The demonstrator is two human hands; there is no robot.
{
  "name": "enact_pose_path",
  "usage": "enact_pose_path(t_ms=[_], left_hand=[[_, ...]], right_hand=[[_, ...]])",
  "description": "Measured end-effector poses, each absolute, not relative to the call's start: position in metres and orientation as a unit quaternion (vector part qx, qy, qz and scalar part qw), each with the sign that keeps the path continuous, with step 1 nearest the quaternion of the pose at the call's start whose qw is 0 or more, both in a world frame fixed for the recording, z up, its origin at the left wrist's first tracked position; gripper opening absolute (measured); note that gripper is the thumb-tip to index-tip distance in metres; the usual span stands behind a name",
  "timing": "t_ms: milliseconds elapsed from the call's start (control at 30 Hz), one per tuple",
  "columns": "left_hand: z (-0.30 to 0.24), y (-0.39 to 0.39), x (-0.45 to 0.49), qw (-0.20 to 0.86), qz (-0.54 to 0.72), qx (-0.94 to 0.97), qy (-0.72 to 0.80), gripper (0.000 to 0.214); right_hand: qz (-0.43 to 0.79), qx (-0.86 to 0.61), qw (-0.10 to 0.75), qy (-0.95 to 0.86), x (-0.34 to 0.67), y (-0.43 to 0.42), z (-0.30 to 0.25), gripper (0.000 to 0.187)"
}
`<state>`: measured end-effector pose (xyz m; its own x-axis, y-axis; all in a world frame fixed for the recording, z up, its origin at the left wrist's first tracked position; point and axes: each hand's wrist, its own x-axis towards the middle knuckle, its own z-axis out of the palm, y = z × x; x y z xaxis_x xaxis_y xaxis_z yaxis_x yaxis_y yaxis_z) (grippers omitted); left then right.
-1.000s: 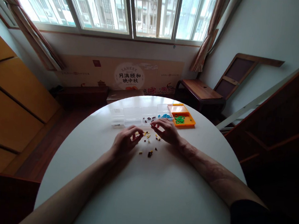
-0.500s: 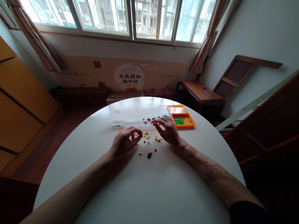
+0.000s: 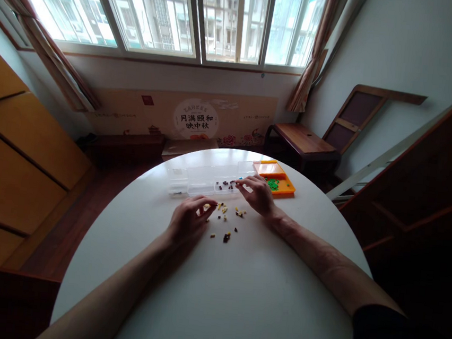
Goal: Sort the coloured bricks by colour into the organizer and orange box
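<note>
My left hand rests over the table with thumb and fingertips pinched together at the left side of scattered small yellow and dark brown toy bricks. Whatever is in that pinch is too small to make out. My right hand reaches to the clear plastic compartment box, its thumb and fingers closed near the compartment with several dark bricks. What its fingertips hold, if anything, cannot be made out. Closer to me lie a small dark cluster touching a yellow bit and a single pale brick.
An orange tray with small green pieces stands right of the clear box, partly behind my right hand. All of it is on a round white table. Beyond are a wooden chair and a printed cardboard panel.
My right hand has shifted slightly to the right, now covering most of the blue pieces in the box. My left hand stays almost in place, still pinched. The view has tilted a little.
</note>
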<state>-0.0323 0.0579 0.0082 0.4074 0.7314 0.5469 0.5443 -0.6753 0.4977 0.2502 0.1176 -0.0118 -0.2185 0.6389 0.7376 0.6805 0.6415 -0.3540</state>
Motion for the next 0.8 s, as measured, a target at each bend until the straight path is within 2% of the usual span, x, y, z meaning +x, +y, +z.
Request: enact_pose_path(t_ms=[133, 400, 567, 733, 800], left_hand=[[0.009, 0.057, -0.032, 0.123, 0.384, 0.83, 0.385, 0.016], [0.006, 0.058, -0.033, 0.117, 0.39, 0.834, 0.371, 0.017], [0.006, 0.058, -0.033, 0.113, 0.398, 0.828, 0.377, 0.019], [0.005, 0.058, -0.034, 0.147, 0.424, 0.805, 0.389, 0.021], [0.005, 0.057, -0.034, 0.167, 0.441, 0.791, 0.39, 0.021]], right_hand=[[-0.008, -0.425, 0.435, -0.793, 0.252, 0.13, -0.013, 0.004], [0.001, -0.412, 0.444, -0.796, 0.247, 0.135, -0.01, 0.021], [0.003, -0.397, 0.448, -0.801, 0.242, 0.119, -0.002, 0.019], [0.045, -0.27, 0.426, -0.862, 0.229, 0.093, 0.007, 0.008], [0.055, -0.226, 0.399, -0.887, 0.224, 0.086, 0.009, 0.014]])
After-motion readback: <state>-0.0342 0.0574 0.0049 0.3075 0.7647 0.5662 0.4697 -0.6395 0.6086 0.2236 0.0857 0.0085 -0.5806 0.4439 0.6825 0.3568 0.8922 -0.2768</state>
